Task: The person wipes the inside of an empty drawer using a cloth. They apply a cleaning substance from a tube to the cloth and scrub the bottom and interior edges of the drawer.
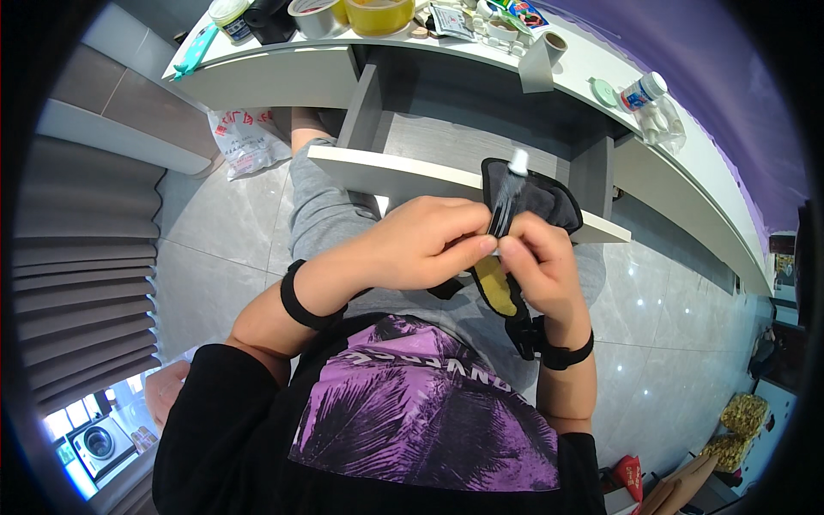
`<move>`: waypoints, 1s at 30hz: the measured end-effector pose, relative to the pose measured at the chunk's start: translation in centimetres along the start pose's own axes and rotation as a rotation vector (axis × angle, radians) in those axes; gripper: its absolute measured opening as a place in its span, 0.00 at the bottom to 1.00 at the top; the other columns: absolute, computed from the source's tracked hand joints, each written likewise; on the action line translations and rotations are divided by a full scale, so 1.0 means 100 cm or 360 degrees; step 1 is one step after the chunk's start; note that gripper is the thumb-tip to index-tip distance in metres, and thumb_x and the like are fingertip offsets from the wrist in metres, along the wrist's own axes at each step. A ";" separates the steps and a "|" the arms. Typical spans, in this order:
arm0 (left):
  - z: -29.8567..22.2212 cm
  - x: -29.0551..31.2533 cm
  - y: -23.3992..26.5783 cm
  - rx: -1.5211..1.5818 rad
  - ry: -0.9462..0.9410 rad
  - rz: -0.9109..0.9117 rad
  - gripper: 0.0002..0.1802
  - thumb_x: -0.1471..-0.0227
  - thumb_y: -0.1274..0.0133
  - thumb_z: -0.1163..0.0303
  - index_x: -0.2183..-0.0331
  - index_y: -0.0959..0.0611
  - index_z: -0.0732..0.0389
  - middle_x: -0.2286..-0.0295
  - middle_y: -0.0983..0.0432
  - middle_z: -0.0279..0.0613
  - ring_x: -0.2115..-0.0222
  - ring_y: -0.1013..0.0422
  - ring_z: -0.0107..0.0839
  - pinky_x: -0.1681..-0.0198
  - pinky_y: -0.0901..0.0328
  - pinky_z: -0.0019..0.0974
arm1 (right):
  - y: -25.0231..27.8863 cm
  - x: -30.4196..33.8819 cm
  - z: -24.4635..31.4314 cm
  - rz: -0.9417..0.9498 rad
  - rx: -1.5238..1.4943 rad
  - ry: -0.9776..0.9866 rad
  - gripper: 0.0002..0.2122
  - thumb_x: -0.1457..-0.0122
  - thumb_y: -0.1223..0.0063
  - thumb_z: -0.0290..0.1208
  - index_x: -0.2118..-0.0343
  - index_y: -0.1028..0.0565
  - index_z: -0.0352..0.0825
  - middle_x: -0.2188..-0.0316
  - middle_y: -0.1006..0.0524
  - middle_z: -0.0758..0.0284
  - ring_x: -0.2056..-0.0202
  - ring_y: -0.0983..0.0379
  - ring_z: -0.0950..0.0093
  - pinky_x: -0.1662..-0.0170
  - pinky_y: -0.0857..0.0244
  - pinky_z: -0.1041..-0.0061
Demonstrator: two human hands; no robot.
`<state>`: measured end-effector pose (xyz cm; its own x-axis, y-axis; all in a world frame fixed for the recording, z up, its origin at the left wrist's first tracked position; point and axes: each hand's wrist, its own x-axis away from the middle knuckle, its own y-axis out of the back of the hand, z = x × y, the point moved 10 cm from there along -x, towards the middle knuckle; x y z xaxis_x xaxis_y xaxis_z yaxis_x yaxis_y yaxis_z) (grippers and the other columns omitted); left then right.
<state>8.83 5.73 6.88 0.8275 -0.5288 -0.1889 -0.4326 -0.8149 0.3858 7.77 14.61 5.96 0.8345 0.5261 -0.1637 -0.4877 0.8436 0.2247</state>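
My left hand (pixel 433 243) and my right hand (pixel 547 264) meet in front of the open drawer, thumbs and fingers closed. Between them they pinch the lower end of a slim clear-and-black tube (pixel 506 202) with a white cap, which points up and away from me. Behind the tube, a dark fabric piece with black edging (pixel 549 199) lies over the drawer front. Below my fingers hangs a yellow patch with a black border (pixel 494 288); whether it joins the dark piece is hidden by my hands. A black strap (pixel 520 333) dangles near my right wrist.
The drawer (pixel 463 142) is pulled out over my lap. On the white desktop stand tape rolls (pixel 378 15), a paper roll (pixel 542 62), a white-capped bottle (pixel 644 91) and a teal cutter (pixel 196 51). A plastic bag (pixel 247 142) sits on the tiled floor, left.
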 end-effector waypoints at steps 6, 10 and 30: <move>-0.001 0.001 -0.017 -0.0394 0.0000 0.0288 0.10 0.52 0.52 0.66 0.77 0.28 0.62 0.79 0.32 0.42 0.79 0.32 0.41 0.77 0.38 0.40 | 0.012 0.002 -0.016 -0.0159 -0.0178 -0.0194 0.07 0.45 0.49 0.26 0.75 0.35 0.33 0.85 0.35 0.78 0.82 0.42 0.91 0.80 0.50 0.89; 0.003 -0.001 -0.007 -0.0179 0.0078 0.0029 0.09 0.52 0.51 0.67 0.72 0.25 0.63 0.78 0.30 0.43 0.79 0.31 0.38 0.76 0.37 0.36 | 0.017 0.002 -0.012 -0.0308 -0.0505 -0.0243 0.05 0.43 0.51 0.26 0.73 0.33 0.33 0.81 0.30 0.73 0.79 0.33 0.87 0.76 0.42 0.89; 0.011 0.000 0.004 0.0037 0.0147 -0.0327 0.07 0.51 0.52 0.73 0.69 0.24 0.66 0.78 0.29 0.40 0.80 0.32 0.25 0.77 0.37 0.27 | 0.022 0.004 -0.015 -0.0387 -0.0654 -0.0131 0.04 0.41 0.56 0.28 0.69 0.33 0.33 0.78 0.25 0.66 0.82 0.41 0.89 0.80 0.49 0.91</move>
<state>8.30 5.15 6.06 0.9278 -0.3282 -0.1775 -0.2590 -0.9089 0.3269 6.64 16.79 4.95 0.9464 0.3119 -0.0842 -0.3229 0.9225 -0.2114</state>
